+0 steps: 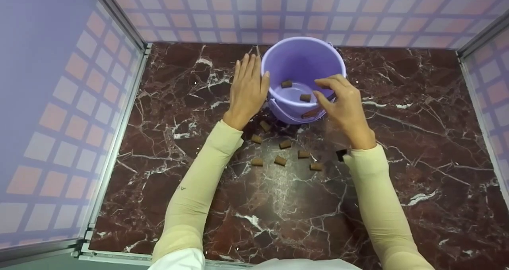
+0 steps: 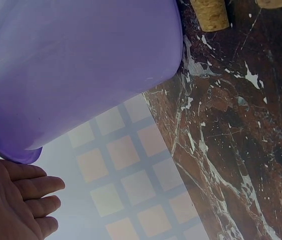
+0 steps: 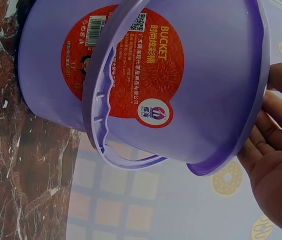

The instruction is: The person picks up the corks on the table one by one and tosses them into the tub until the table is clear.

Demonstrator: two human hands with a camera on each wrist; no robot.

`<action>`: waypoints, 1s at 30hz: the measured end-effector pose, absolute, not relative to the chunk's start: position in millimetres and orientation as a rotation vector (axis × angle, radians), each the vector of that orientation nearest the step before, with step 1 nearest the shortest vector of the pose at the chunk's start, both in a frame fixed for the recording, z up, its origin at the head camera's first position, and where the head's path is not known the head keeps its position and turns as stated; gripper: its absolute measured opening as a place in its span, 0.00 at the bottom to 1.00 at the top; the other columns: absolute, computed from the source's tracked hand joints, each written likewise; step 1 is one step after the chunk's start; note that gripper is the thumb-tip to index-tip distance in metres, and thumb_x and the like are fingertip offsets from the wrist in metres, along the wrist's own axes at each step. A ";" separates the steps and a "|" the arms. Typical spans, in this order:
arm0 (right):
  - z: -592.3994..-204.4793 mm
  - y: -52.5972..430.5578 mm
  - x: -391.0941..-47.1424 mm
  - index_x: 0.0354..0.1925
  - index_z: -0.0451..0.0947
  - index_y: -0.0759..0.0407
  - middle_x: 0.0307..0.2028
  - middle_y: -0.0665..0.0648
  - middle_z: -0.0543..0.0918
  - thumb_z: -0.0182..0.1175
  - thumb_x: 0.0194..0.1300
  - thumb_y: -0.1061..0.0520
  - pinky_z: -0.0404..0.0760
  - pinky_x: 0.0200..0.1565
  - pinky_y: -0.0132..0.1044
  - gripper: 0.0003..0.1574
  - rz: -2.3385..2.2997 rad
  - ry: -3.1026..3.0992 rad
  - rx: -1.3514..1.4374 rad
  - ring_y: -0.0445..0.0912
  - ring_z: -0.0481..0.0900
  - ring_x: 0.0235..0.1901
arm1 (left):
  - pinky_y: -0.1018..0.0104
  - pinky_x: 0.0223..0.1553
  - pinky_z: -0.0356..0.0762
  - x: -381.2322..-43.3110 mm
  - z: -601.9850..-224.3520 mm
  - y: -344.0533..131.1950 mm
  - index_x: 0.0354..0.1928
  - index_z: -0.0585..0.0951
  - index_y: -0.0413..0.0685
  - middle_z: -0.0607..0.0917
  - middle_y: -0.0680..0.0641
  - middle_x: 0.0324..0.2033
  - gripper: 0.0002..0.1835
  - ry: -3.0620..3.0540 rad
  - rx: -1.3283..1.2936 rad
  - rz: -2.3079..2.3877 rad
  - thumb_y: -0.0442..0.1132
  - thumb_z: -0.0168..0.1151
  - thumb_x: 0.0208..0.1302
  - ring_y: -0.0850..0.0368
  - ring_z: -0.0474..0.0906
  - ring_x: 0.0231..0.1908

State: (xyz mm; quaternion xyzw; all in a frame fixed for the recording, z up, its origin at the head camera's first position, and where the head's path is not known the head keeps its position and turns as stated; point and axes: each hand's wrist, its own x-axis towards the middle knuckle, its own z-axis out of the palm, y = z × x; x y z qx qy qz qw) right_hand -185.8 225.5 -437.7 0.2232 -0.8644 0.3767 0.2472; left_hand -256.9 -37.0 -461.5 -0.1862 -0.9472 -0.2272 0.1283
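A purple bucket [image 1: 304, 59] stands upright at the back of the marbled tabletop, its handle [image 3: 100, 100] hanging down along the front. Inside it show two brown corks, one [image 1: 286, 84] toward the left and another [image 1: 305, 98] nearer the front rim. My left hand [image 1: 248, 87] lies along the bucket's left side with straight fingers, the thumb at the rim. Over the right part of the rim reaches my right hand [image 1: 344, 99], thumb and fingertips apart and nothing between them. Several more corks [image 1: 280, 160] lie loose on the table in front of the bucket.
Panels with a pink and white checked pattern [image 1: 246, 15] enclose the marbled table [image 1: 417, 150] at the back and both sides. A small black piece [image 1: 341, 155] shows beside the right sleeve. The bucket's outside carries a red printed label [image 3: 125, 65].
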 end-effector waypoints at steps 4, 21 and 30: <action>-438.5 225.8 -186.4 0.49 0.86 0.73 0.45 0.68 0.87 0.73 0.64 0.69 0.85 0.56 0.40 0.15 1.013 -2.347 0.609 0.59 0.87 0.46 | 0.57 0.81 0.27 -256.7 -461.6 -36.7 0.78 0.63 0.30 0.64 0.33 0.77 0.33 -2.754 -0.540 -0.664 0.49 0.37 0.86 0.39 0.52 0.81; -435.1 227.7 -182.0 0.49 0.86 0.73 0.46 0.68 0.87 0.73 0.63 0.70 0.85 0.57 0.40 0.15 0.991 -2.341 0.611 0.59 0.87 0.46 | 0.54 0.82 0.32 -256.7 -461.6 -35.0 0.78 0.64 0.30 0.65 0.34 0.77 0.32 -2.752 -0.533 -0.661 0.49 0.39 0.86 0.41 0.51 0.81; -431.6 231.8 -170.3 0.49 0.86 0.73 0.45 0.67 0.87 0.74 0.63 0.70 0.83 0.56 0.32 0.15 1.025 -2.298 0.594 0.56 0.87 0.46 | 0.56 0.82 0.30 -256.8 -462.7 -36.3 0.78 0.64 0.31 0.66 0.33 0.77 0.32 -2.747 -0.529 -0.658 0.49 0.38 0.86 0.40 0.52 0.81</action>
